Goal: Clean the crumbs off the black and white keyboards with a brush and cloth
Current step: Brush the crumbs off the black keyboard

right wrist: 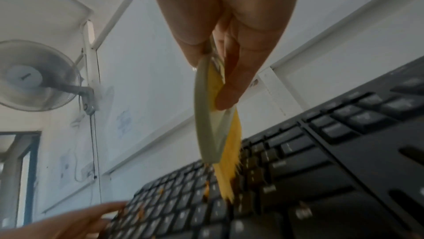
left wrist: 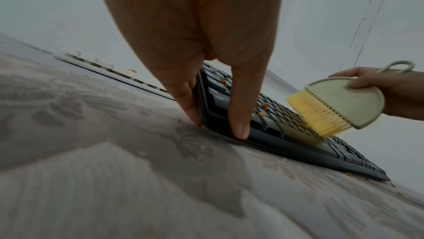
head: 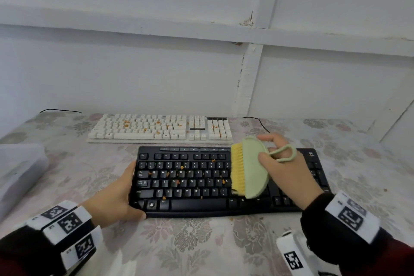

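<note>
Covering the whole surface, a pale floral-patterned tablecloth (head: 201,242) lay under both keyboards. The white full-size keyboard (head: 160,129) sat at the far side near the wall, orange crumbs scattered over its keys. Just in front of it lay the black full-size keyboard (head: 201,182), also dotted with orange crumbs (head: 179,181) on its left half. The left hand (head: 114,200) gripped that keyboard's near left corner, thumb on the front edge and fingers curled against the left side, fingertips (left wrist: 193,114) down on the cloth. The right hand (head: 289,170) pinched a pale green half-round plastic brush with yellow bristles (head: 248,168), thumb on one face and fingers behind, its loop handle over the knuckles. The bristles touched the keys right of the letter block.
</note>
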`<state>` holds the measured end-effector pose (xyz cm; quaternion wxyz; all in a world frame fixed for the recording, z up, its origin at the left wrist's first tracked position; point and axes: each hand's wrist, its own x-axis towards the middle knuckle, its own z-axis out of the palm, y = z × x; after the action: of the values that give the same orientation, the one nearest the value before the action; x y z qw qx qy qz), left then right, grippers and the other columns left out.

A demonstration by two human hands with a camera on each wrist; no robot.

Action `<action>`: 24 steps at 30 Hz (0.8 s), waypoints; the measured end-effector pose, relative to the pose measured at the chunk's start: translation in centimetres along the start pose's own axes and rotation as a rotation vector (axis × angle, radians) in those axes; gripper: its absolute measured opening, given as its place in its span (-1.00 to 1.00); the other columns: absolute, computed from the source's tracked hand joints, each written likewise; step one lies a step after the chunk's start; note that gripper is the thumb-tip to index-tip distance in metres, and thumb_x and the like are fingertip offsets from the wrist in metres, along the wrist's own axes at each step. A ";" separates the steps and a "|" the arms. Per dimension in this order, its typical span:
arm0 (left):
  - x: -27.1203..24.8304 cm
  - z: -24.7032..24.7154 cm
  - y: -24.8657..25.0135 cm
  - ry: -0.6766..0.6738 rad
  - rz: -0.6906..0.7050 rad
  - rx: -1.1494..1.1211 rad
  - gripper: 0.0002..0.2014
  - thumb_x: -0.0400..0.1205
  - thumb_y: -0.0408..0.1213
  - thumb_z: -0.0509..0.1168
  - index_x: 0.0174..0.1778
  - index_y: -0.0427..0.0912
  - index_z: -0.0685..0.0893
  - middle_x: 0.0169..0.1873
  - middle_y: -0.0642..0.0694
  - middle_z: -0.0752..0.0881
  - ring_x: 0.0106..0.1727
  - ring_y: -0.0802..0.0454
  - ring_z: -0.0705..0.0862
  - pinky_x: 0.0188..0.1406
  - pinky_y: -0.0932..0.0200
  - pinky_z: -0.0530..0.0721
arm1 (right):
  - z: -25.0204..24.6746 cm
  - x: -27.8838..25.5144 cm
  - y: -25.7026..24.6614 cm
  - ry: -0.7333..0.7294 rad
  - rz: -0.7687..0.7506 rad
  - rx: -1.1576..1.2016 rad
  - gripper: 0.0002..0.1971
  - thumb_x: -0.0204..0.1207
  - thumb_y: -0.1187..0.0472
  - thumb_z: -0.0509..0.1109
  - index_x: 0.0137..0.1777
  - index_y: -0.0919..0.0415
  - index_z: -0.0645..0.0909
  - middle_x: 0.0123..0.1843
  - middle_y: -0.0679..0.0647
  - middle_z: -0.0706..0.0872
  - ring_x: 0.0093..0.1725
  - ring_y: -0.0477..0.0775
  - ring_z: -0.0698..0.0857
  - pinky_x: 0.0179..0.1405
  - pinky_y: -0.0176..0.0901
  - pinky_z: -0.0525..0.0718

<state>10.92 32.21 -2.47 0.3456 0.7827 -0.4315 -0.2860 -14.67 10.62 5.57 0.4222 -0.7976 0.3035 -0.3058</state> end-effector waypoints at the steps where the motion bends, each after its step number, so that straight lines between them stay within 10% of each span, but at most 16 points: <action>1: 0.0 0.0 0.0 -0.001 -0.001 0.001 0.13 0.19 -0.33 0.57 0.25 0.72 -0.08 0.24 0.20 0.59 0.21 0.14 0.64 0.28 -0.02 0.61 | 0.3 -0.5 0.2 -0.020 0.008 0.000 -0.73 0.51 0.40 0.28 0.01 0.00 0.60 -0.33 -0.15 0.72 -0.44 -0.30 0.60 -0.49 -0.52 0.49; 6: -0.1 0.0 0.4 -0.002 0.013 -0.003 0.12 0.18 -0.32 0.55 0.20 0.73 -0.08 0.22 0.23 0.57 0.21 0.14 0.64 0.28 -0.01 0.61 | 0.1 -2.3 0.9 -0.176 0.085 0.032 -0.71 0.46 0.36 0.30 -0.06 -0.11 0.65 -0.22 0.14 0.75 -0.34 -0.07 0.57 -0.30 -0.19 0.52; 15: -0.3 -0.1 0.9 -0.010 0.010 0.021 0.12 0.25 -0.42 0.55 0.21 0.67 -0.10 0.24 0.23 0.54 0.19 0.16 0.63 0.23 0.04 0.63 | 0.4 1.2 0.0 0.073 -0.020 0.098 -0.74 0.53 0.30 0.36 0.08 -0.08 0.58 -0.14 -0.14 0.74 -0.26 -0.25 0.70 -0.35 -0.36 0.64; 24: -0.2 -0.1 0.9 -0.008 0.013 0.025 0.10 0.27 -0.44 0.56 0.20 0.68 -0.06 0.22 0.24 0.56 0.20 0.17 0.62 0.27 0.05 0.60 | 0.6 -1.7 0.5 -0.237 0.109 0.111 -0.65 0.48 0.40 0.31 -0.02 -0.14 0.65 -0.14 0.24 0.76 -0.29 0.03 0.64 -0.38 -0.15 0.59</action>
<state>10.43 32.09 -1.67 0.3358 0.7830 -0.4415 -0.2817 -15.41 11.93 4.46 0.5146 -0.7858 0.2771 -0.2024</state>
